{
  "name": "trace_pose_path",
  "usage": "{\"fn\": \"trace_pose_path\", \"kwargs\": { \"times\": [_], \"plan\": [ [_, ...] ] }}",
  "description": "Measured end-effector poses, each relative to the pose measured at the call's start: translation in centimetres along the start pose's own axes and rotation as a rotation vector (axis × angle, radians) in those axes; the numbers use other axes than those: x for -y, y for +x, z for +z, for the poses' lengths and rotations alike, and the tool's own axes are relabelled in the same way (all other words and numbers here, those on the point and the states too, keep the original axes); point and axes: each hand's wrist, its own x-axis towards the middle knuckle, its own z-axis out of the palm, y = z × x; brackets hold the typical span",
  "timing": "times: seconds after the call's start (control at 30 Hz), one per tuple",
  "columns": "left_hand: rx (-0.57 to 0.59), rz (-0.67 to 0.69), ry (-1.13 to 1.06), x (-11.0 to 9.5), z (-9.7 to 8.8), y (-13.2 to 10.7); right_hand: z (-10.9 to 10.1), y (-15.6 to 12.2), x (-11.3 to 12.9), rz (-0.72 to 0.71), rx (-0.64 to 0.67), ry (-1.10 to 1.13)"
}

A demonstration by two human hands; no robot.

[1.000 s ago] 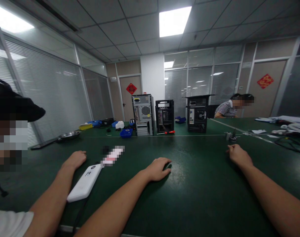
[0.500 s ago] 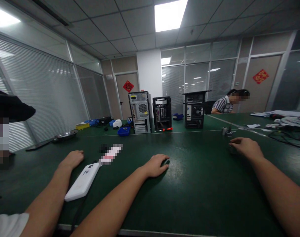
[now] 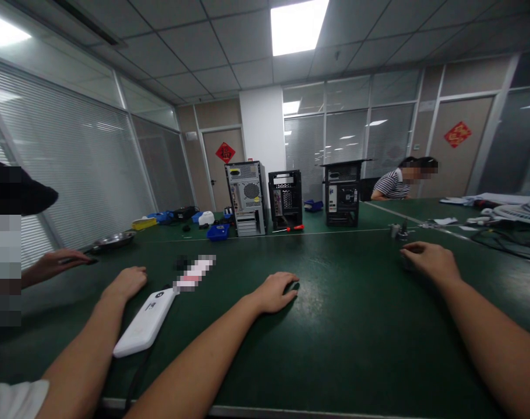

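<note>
My left hand (image 3: pixel 274 292) lies palm down on the green table (image 3: pixel 356 326) near its middle, fingers flat and apart, holding nothing. My right hand (image 3: pixel 430 261) rests on the table to the right with its fingers loosely bent, and nothing shows in them. Just beyond its fingertips stand small metal parts (image 3: pixel 399 231). A co-worker's arm in a white sleeve reaches in from the lower left; that hand (image 3: pixel 127 282) rests beside a white flat device (image 3: pixel 146 321).
The co-worker's other hand (image 3: pixel 57 261) lies at the far left near a metal tray (image 3: pixel 113 238). Three computer cases (image 3: pixel 247 198) stand at the back, with a red-handled screwdriver (image 3: pixel 293 228) and blue bins (image 3: pixel 217 232). Another person sits at the far right.
The view has tilted up slightly. My right hand has shifted a little to the right. The co-worker's far hand has come into view at the left edge.
</note>
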Motion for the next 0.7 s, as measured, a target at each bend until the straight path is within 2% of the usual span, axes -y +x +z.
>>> {"fn": "trace_pose_path", "kwargs": {
  "times": [0.5,0.7],
  "plan": [
    [0.024,-0.011,-0.002,-0.54,-0.52,-0.27,0.13,0.25,0.34,-0.004,0.108,-0.018],
    [0.026,-0.024,-0.002,-0.97,-0.77,-0.34,0.40,0.28,0.41,-0.070,0.073,-0.032]
  ]
}}
